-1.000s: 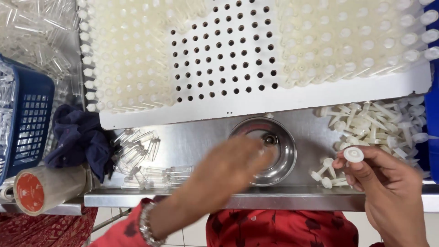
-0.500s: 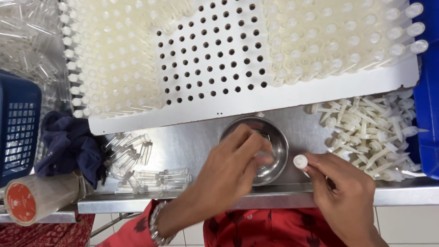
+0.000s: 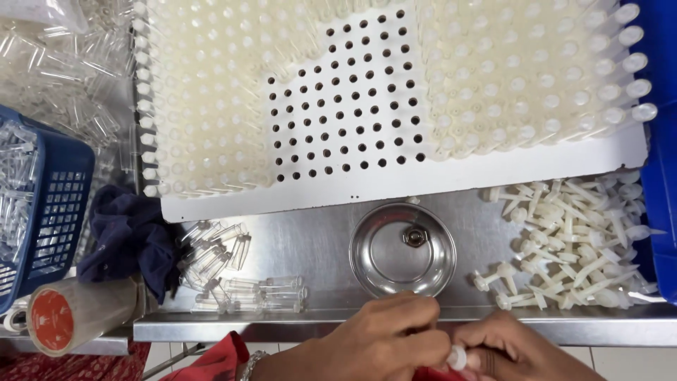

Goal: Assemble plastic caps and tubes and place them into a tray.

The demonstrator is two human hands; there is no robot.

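Two hands, left hand (image 3: pixel 374 342), right hand (image 3: pixel 522 349), one white cap (image 3: pixel 457 358), one steel bowl (image 3: pixel 402 248)

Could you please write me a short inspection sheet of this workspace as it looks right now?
Surface: steel bench, with a shallow round steel bowl holding a nut.
Job's things: small white cap between both hands; white perforated rack partly filled with capped tubes.
Clutter: loose clear tubes, pile of white stoppers, dark blue cloth, tape roll.
Hands: left hand and right hand meet at the bench's near edge, pinching the cap.
Cables: nothing seen.
Surroundings: blue basket of clear tubes on the left.
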